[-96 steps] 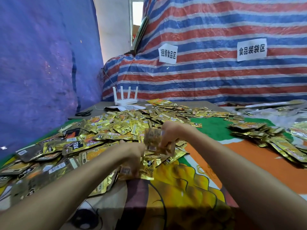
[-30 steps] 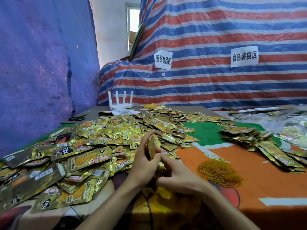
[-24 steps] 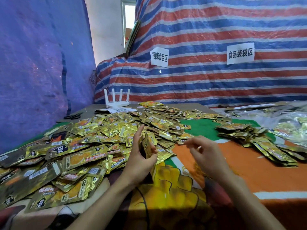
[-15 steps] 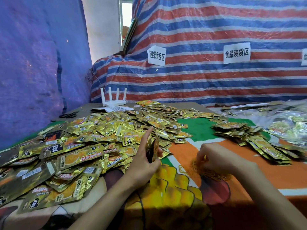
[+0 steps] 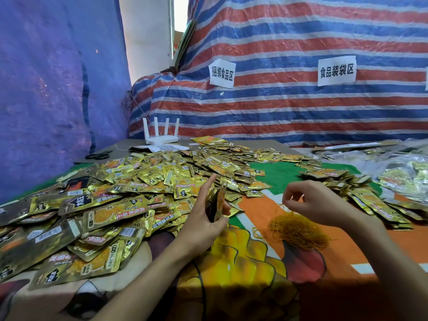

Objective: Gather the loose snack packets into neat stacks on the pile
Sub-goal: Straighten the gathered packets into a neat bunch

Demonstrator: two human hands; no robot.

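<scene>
Bare printed cloth (image 5: 243,274) lies open at the near edge between both forearms. The left hand (image 5: 203,222) grips one upright packet stack (image 5: 217,201) beside the big loose pile (image 5: 139,188); the right hand (image 5: 317,202) pinches one rubber band (image 5: 282,204) above the band heap (image 5: 298,230). A second pile (image 5: 361,188) lies far right.
</scene>
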